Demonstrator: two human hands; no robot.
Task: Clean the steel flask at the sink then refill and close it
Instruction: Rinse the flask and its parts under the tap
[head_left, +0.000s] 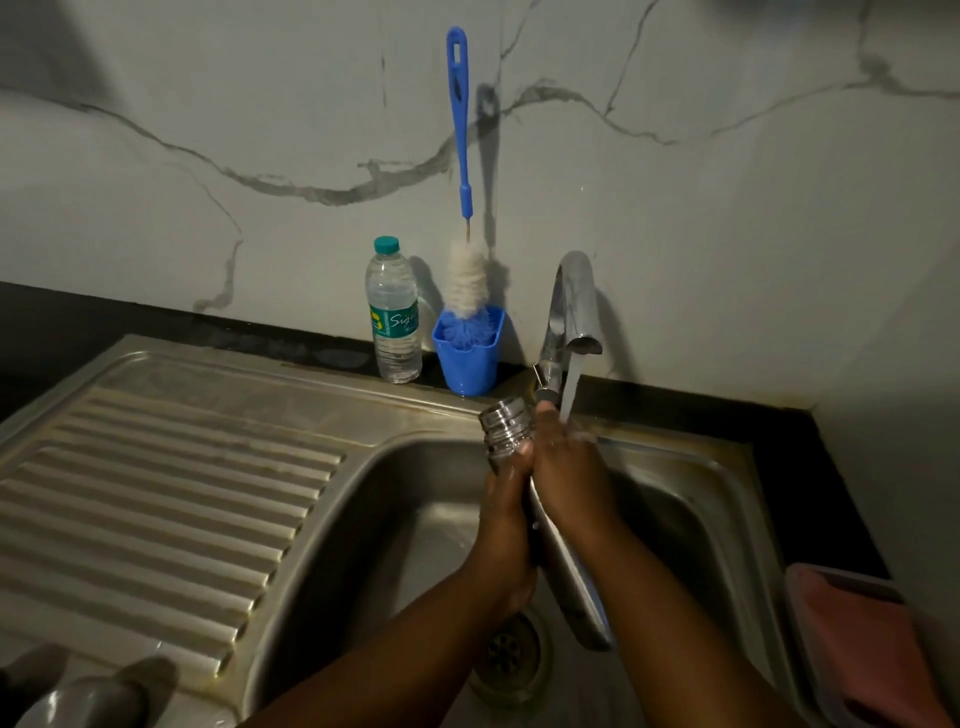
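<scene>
Head view: left hand (506, 512) grips the steel flask (506, 423) below its threaded neck, over the sink (691, 499). Right hand (569, 475) wraps its body under running tap (571, 312) water.

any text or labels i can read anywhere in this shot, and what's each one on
"Sig": start of a cursive white word on the green label of the plastic water bottle; the rest curves out of view.
A yellow mark at the label's left edge: only partly in view, not readable.
Fine print on the lower part of the label: too small to read.
Steel flask, bottle brush, blue cup: no text visible.
</scene>
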